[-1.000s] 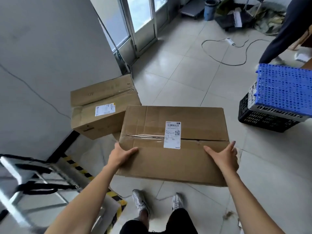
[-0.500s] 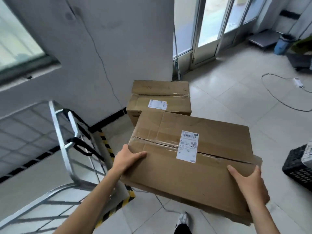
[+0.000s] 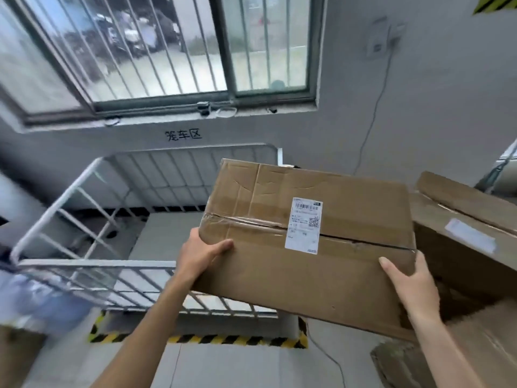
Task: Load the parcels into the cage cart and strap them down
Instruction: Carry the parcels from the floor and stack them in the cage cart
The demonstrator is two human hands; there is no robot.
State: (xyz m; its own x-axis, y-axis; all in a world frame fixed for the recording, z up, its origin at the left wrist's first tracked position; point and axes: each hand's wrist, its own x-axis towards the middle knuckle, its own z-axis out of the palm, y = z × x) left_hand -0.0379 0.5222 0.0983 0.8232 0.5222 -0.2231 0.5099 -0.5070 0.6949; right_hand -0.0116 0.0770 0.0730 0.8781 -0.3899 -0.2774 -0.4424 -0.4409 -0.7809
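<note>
parcel (image 3: 307, 247) in the air, tilted, over the near rail of the cage cart (image 3: 92, 264), not inside yet. left hand (image 3: 201, 256) grips its left edge, right hand (image 3: 411, 284) its right edge, thumbs on top. loading step. next, i'd say: clear the rail, lower flat onto the cart floor.

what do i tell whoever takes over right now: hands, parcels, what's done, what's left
Left hand grips the left edge of the brown cardboard box with a white label; right hand grips its right edge.
The box is held in the air beside the white wire cage cart, not yet inside.
More brown cardboard boxes wait at the right.
To do: set this box in, load the others, strap down; no strap in view.
</note>
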